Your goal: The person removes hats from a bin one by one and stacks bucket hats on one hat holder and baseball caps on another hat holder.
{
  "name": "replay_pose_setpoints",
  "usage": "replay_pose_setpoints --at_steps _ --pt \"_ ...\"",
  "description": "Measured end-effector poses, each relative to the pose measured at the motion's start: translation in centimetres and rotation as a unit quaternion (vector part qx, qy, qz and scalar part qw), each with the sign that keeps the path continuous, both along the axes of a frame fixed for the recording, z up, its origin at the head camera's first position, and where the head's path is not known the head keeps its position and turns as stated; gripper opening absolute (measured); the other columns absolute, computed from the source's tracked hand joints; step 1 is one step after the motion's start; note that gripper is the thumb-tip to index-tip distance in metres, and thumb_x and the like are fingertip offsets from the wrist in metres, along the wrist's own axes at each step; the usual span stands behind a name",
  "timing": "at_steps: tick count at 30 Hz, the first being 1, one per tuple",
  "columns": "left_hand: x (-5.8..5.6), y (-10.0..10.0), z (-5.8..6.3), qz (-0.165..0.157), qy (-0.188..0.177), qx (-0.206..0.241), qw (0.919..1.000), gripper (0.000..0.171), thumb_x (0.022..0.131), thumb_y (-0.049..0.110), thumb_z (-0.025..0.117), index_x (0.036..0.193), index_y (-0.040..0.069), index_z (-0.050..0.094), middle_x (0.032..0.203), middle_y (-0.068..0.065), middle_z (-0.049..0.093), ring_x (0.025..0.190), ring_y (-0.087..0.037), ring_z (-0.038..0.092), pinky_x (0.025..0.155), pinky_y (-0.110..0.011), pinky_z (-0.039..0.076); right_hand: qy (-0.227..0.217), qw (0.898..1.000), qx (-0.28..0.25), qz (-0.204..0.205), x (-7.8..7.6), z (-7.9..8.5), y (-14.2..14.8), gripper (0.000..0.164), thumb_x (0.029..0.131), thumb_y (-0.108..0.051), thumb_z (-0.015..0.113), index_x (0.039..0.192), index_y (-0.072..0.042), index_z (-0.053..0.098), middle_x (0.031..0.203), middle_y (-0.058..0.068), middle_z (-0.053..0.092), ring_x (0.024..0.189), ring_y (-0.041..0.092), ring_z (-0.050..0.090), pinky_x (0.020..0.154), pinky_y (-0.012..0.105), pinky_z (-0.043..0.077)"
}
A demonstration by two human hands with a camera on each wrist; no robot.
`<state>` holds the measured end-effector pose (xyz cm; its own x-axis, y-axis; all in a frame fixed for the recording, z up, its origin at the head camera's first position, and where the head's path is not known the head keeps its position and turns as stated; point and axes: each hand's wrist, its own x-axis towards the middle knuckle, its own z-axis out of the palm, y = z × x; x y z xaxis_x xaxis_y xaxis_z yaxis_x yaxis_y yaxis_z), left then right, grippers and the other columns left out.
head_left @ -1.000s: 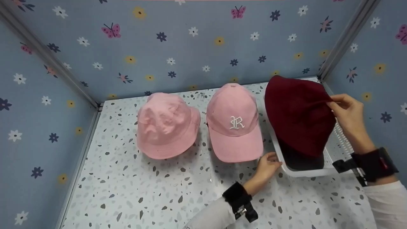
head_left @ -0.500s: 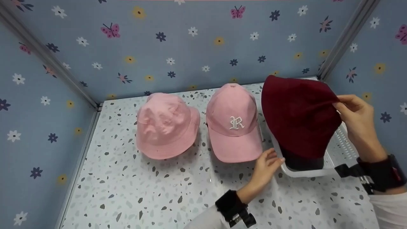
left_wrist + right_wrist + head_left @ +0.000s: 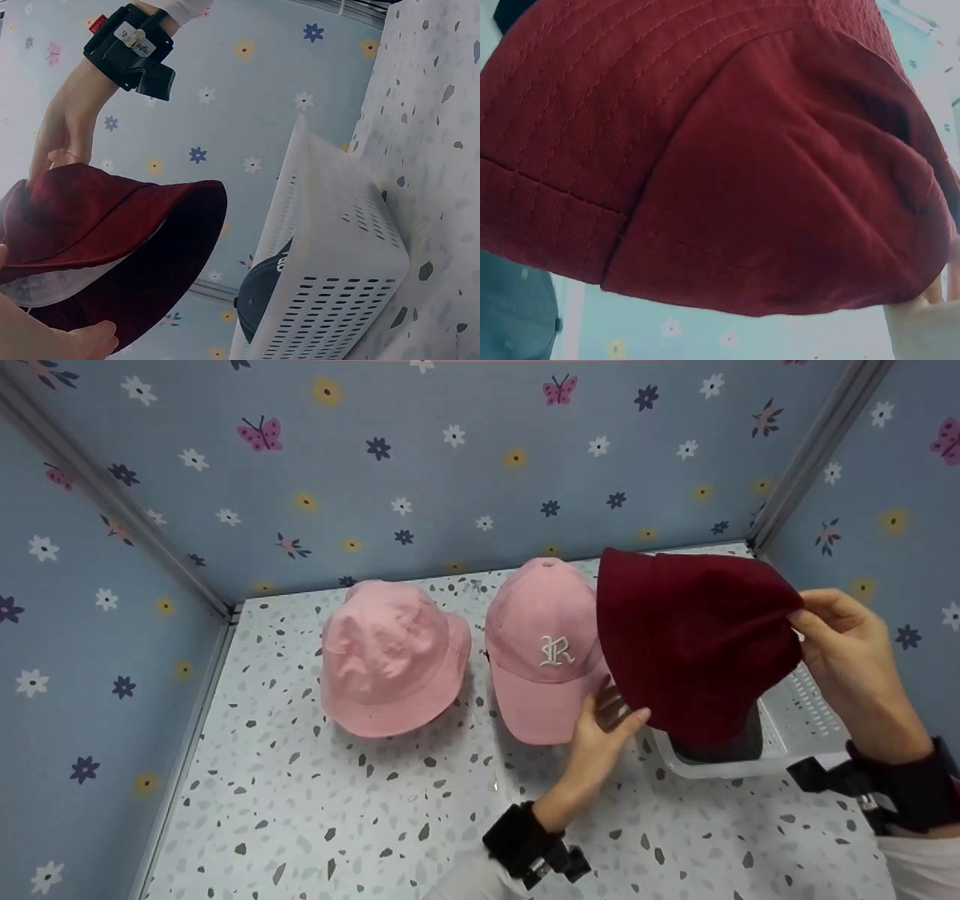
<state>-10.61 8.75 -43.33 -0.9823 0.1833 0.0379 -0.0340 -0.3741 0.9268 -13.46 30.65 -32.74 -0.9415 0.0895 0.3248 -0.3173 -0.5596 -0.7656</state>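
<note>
My right hand point(image 3: 851, 660) pinches the crown of a dark red bucket hat point(image 3: 697, 637), holding it up over a white basket point(image 3: 712, 771). In the left wrist view the hat point(image 3: 97, 217) hangs tilted, its hollow underside and pale lining showing. My left hand point(image 3: 596, 742) is at the hat's brim, thumb and fingers spread apart, close in front of a pink baseball cap point(image 3: 547, 660) with a white letter R. Stitched panels of the red hat fill most of the right wrist view. Inside the basket is a dark grey cap point(image 3: 264, 292), mostly covered by the hat from above.
A pink bucket hat point(image 3: 394, 660) sits left of the baseball cap on the speckled white table point(image 3: 360, 825). Blue walls point(image 3: 450, 472) with flowers and butterflies enclose the table at the back and both sides. The basket has slotted sides.
The red hat has moved left and turned, and now overlaps the baseball cap's edge. My left hand has left the basket's rim, moving up and left to the brim.
</note>
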Motion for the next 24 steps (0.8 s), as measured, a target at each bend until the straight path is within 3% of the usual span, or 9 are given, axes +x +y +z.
replay_pose_setpoints --at_steps 4,7,10,13,18,24 --pt "-0.5 -1.1 0.1 -0.020 0.045 0.013 0.9987 0.082 0.077 0.023 0.068 0.138 0.000 0.018 0.134 -0.017 0.034 0.121 -0.025 0.038 0.098 -0.028 0.034 -0.002 0.999 -0.023 0.039 0.1 0.0 -0.4 0.018 0.082 0.020 0.042 0.090 0.015 0.057 0.084 0.019 0.061 0.079 0.023 0.058 0.068 0.025 0.048" --pt "-1.0 -2.0 -0.1 -0.051 0.094 0.031 0.9938 0.094 0.076 0.036 0.068 0.139 0.001 0.009 0.138 -0.018 0.024 0.126 -0.026 0.030 0.102 -0.030 0.029 -0.004 0.995 -0.040 0.093 0.1 -0.1 -0.6 0.020 0.085 0.017 0.039 0.091 0.013 0.057 0.085 0.018 0.061 0.077 0.023 0.057 0.066 0.026 0.048" --pt "-1.5 -3.0 -0.1 -0.077 0.116 0.025 0.9899 0.105 0.071 0.050 0.066 0.140 0.004 0.002 0.142 -0.017 0.017 0.129 -0.024 0.024 0.104 -0.029 0.025 -0.004 0.984 -0.065 0.165 0.0 -0.3 -0.9 0.022 0.088 0.015 0.035 0.092 0.011 0.057 0.088 0.017 0.061 0.077 0.024 0.058 0.064 0.028 0.049" --pt "-1.8 -3.9 0.0 -0.091 0.117 0.018 0.9888 0.113 0.066 0.060 0.065 0.141 0.006 -0.001 0.145 -0.015 0.013 0.130 -0.021 0.021 0.104 -0.030 0.023 -0.006 0.970 -0.087 0.228 -0.2 -0.7 -1.3 0.024 0.090 0.012 0.033 0.093 0.010 0.057 0.092 0.017 0.061 0.079 0.024 0.059 0.066 0.030 0.049" --pt "-2.1 -5.0 -0.1 -0.076 0.100 0.025 0.9917 0.111 0.065 0.060 0.066 0.141 0.005 0.007 0.142 -0.014 0.022 0.125 -0.021 0.030 0.101 -0.032 0.028 -0.019 0.957 -0.106 0.270 -0.5 -1.4 -2.1 0.023 0.090 0.008 0.036 0.095 0.007 0.059 0.092 0.015 0.062 0.078 0.023 0.059 0.066 0.029 0.048" --pt "-2.2 -6.0 -0.1 -0.036 0.093 0.021 0.9948 0.092 0.072 0.044 0.068 0.137 0.000 0.022 0.133 -0.015 0.038 0.116 -0.021 0.042 0.097 -0.031 0.035 -0.019 0.957 -0.113 0.267 -0.6 -1.9 -3.0 0.023 0.090 0.005 0.039 0.096 0.004 0.061 0.093 0.013 0.062 0.078 0.021 0.059 0.066 0.028 0.048"
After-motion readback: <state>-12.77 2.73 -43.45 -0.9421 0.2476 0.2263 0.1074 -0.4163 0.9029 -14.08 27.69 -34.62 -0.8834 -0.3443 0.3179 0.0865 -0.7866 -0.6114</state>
